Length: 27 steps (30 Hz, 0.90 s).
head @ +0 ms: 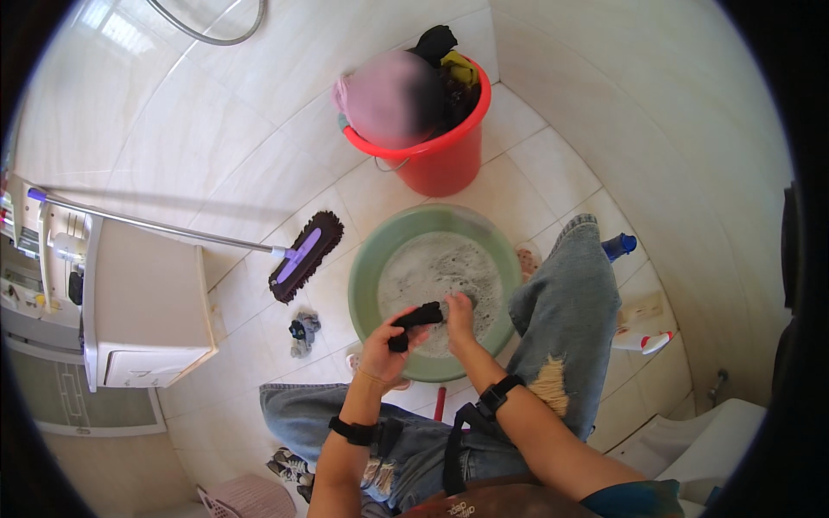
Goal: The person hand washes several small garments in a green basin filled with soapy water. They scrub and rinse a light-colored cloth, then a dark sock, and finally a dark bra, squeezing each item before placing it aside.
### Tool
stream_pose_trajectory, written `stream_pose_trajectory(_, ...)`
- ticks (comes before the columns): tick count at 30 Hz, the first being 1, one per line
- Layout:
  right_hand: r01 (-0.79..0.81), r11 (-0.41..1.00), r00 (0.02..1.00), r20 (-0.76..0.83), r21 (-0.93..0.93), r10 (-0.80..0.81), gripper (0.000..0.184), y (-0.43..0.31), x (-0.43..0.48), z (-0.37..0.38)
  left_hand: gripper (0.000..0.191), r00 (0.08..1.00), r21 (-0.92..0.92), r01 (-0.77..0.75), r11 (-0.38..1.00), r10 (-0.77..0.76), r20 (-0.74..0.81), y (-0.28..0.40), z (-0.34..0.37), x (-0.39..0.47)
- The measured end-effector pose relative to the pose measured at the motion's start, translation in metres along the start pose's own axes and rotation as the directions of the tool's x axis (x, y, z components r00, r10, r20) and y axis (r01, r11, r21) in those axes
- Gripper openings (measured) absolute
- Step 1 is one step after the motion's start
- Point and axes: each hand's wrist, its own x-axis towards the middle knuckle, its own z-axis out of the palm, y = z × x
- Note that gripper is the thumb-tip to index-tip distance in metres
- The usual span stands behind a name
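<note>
My left hand [386, 353] grips a bunched piece of black cloth [421, 315], possibly a sock, above the near-left part of a round green basin [364, 278]. Inside the basin is cloudy, foamy water [434, 265]. Just right of the cloth, my right hand [460, 317] is over the water with its fingers bent. A small dark patch shows by its fingertips; whether the hand holds anything there is unclear. Both wrists point away from me, and dark straps circle the forearms.
Beyond the basin stands a red bucket [447, 168] heaped with clothes. A purple flat mop [304, 256] leans at left, near small wet-looking cloths [304, 333] on the tiles. A white cabinet [149, 291] is farther left. At right lie a blue bottle [620, 247] and a white-and-red bottle [641, 340].
</note>
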Motion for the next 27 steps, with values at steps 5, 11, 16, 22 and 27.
stream_pose_trajectory(5,-0.588,0.676,0.779,0.536,0.445,0.324,0.044,0.018,-0.010,0.001,0.025,0.830,0.924,-0.304,0.234,0.541,0.136,-0.028,0.031,0.008)
stream_pose_trajectory(11,-0.404,0.790,0.836,0.537,0.461,0.113,0.018,0.020,-0.031,-0.002,0.029,0.671,0.985,-0.147,-0.090,0.722,0.166,-0.051,0.054,0.017)
stream_pose_trajectory(16,-0.370,0.860,0.786,0.612,0.352,0.088,0.019,0.028,-0.026,0.003,0.039,0.795,0.994,-0.011,0.109,0.604,-0.057,-0.038,0.011,0.033)
stream_pose_trajectory(22,-0.621,0.623,0.778,0.475,0.476,0.412,0.017,0.004,-0.036,0.010,0.037,0.720,0.957,0.091,0.277,0.645,-0.256,-0.043,-0.010,0.038)
stream_pose_trajectory(27,-0.643,0.680,0.712,0.603,0.354,0.360,0.012,-0.019,-0.048,0.010,0.032,0.569,0.970,-0.034,0.241,0.803,-0.179,-0.006,-0.019,0.037)
